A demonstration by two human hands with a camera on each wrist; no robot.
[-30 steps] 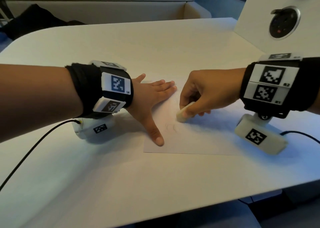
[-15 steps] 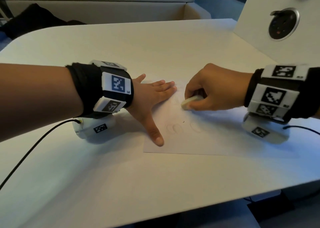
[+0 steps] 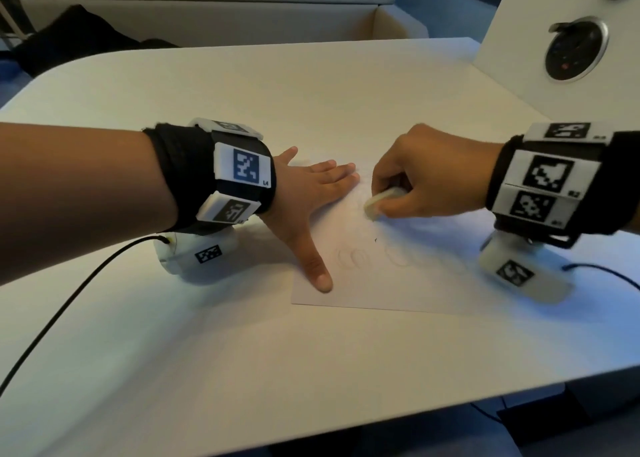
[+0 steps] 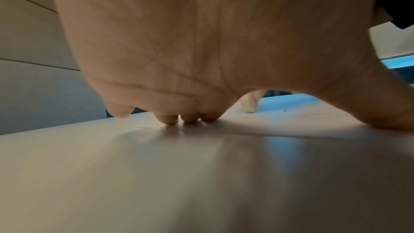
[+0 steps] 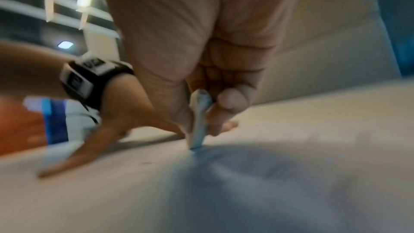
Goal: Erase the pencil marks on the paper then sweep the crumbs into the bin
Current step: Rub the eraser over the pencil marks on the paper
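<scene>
A white sheet of paper (image 3: 408,286) lies on the table with faint pencil loops (image 3: 356,257) near its front and a tiny dark crumb (image 3: 376,240). My left hand (image 3: 311,196) lies flat with spread fingers on the paper's left part, thumb pointing toward me. My right hand (image 3: 415,179) pinches a pale eraser (image 3: 379,202) and presses its tip on the paper just right of the left fingertips. In the right wrist view the eraser (image 5: 199,121) stands between thumb and fingers, tip on the sheet. The left wrist view shows the eraser (image 4: 249,104) beyond my palm. No bin is in view.
The white table (image 3: 242,352) extends wide around the paper; its front edge runs low at the right. A white panel with a round socket (image 3: 575,49) stands at the back right. A black cable (image 3: 52,321) trails off my left wrist. A beige bench with a dark bag (image 3: 69,40) is behind.
My right hand carried the eraser from the loops near my left thumb up to the spot beside my left fingertips, uncovering the faint loops. The left hand stayed put.
</scene>
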